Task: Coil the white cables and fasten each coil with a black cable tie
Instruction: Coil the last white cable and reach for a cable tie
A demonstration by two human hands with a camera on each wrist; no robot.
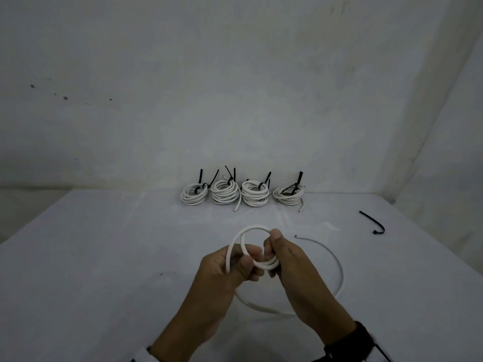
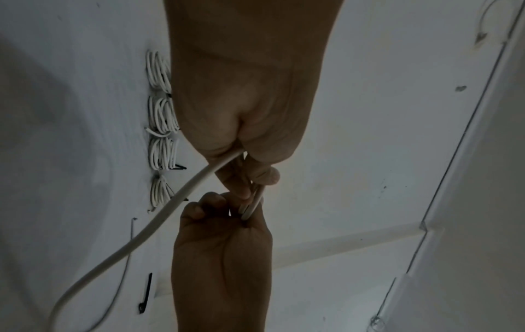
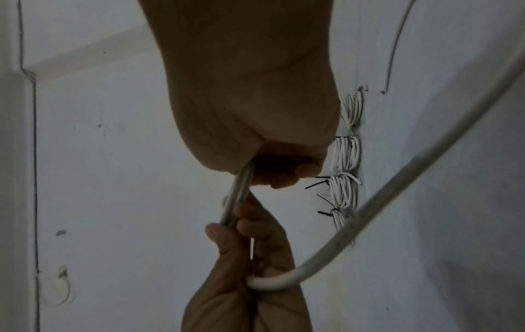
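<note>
white cable point(image 1: 251, 253): a few loops in our hands, tail curving right | four tied coils point(image 1: 241, 193): beyond hands | loose black tie point(image 1: 372, 222): far right

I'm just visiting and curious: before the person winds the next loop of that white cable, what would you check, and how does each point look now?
1. Right hand holds the wound loops: ok.
2. Left hand grips the cable feeding in: ok.
3. Loose tail lies on the table without knots: ok.
4. Spare black tie lies within sight on the right: ok.
5. Four tied coils stand at the back, apart from the tail: ok.
6. Loops equal in size: cannot tell.
</note>
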